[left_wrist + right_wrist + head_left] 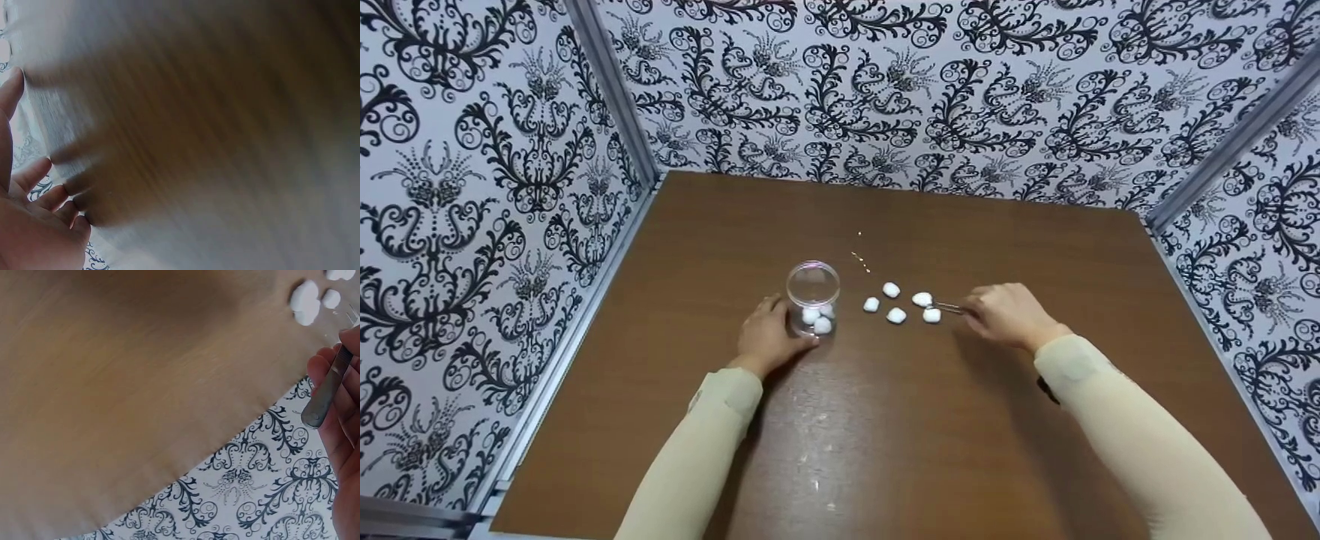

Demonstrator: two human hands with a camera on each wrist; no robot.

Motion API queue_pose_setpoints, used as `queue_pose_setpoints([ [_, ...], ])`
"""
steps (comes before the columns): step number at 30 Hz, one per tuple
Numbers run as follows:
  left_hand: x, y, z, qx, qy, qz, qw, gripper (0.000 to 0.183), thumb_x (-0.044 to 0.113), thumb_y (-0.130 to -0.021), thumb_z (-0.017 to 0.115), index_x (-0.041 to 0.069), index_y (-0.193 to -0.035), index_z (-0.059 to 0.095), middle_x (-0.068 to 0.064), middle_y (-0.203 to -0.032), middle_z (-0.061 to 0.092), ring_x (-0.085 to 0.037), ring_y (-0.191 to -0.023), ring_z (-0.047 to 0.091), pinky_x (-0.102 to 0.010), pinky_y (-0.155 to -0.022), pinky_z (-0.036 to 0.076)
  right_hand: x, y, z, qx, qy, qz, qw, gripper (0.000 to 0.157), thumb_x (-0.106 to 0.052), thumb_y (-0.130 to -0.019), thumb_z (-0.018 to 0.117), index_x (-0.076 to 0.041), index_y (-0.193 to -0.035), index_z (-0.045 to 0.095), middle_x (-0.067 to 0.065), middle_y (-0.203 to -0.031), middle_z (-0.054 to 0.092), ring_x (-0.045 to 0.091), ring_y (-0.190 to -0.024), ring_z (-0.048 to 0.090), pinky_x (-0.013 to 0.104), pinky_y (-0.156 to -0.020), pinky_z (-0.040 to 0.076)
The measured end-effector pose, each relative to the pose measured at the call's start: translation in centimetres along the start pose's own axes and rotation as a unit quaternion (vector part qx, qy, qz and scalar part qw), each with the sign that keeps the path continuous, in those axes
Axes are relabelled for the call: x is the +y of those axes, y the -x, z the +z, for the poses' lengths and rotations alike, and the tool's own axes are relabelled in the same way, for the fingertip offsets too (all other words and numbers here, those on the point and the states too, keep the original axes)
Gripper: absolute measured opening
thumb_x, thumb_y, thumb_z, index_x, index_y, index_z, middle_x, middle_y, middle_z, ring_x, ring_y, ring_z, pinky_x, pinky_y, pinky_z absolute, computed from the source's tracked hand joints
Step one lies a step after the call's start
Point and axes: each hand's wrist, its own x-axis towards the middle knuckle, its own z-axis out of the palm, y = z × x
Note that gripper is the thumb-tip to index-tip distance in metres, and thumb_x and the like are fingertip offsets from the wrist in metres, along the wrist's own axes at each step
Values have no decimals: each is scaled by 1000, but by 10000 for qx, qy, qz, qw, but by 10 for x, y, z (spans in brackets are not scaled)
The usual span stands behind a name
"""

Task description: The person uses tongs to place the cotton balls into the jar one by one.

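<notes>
A clear jar (813,289) with several white cotton balls (823,325) inside stands on the table. My left hand (769,335) holds it from the left, thumb at its near side and fingers curved behind. In the left wrist view, the fingertips (38,169) lie low at the table surface. With my right hand (1006,313) I grip metal tweezers (950,307), whose rounded end (316,417) sticks out of the palm in the right wrist view. Their tips reach the right-hand pair of loose cotton balls (922,299); another cotton ball (931,315) lies just nearer to me.
More loose cotton balls (895,315) lie on the brown table (870,420) between jar and tweezers. Small bright specks (861,260) show beyond them. Patterned panels (900,90) with metal posts (611,90) enclose the table's back and sides.
</notes>
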Motion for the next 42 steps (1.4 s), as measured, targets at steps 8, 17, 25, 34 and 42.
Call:
queue_pose_setpoints([
  [8, -1, 1, 1, 34, 59, 32, 10000, 93, 51, -79, 88, 3, -150, 52, -21, -161, 45, -40, -154, 36, -57, -124, 33, 4, 6, 0, -420, 84, 212, 9989, 10, -15, -85, 78, -9, -82, 71, 4, -75, 68, 24, -58, 61, 48, -53, 52],
  [17, 1, 2, -1, 27, 99, -14, 9999, 93, 50, -79, 88, 5, -151, 52, -21, -162, 44, -39, -155, 35, -56, -126, 32, 9, 5, -1, -665, 69, 593, 9960, 10, -15, -85, 78, -9, -80, 71, 3, -72, 66, 25, -58, 59, 51, -53, 52],
  [25, -1, 1, 1, 64, 136, -2, 9999, 93, 52, -78, 88, 5, -150, 54, -21, -162, 45, -40, -154, 36, -58, -125, 32, 7, 2, 3, -958, -14, 785, 9923, 9, -17, -89, 78, -10, -84, 74, 4, -75, 69, 27, -62, 63, 53, -57, 53],
  [34, -1, 0, 1, 69, 113, 29, 9999, 92, 52, -79, 88, 5, -150, 54, -21, -162, 45, -40, -154, 37, -57, -125, 32, 3, 1, 3, -1101, -36, 680, 9916, 13, -19, -90, 78, -9, -83, 72, 4, -74, 68, 26, -63, 63, 53, -58, 54],
  [42, -2, 0, 1, 17, 125, 17, 9999, 91, 53, -80, 87, 6, -150, 53, -21, -163, 43, -40, -155, 35, -57, -126, 30, 2, -1, 3, -1154, 5, 641, 9912, 19, -20, -89, 79, -9, -79, 68, 5, -70, 65, 28, -62, 62, 54, -58, 53],
])
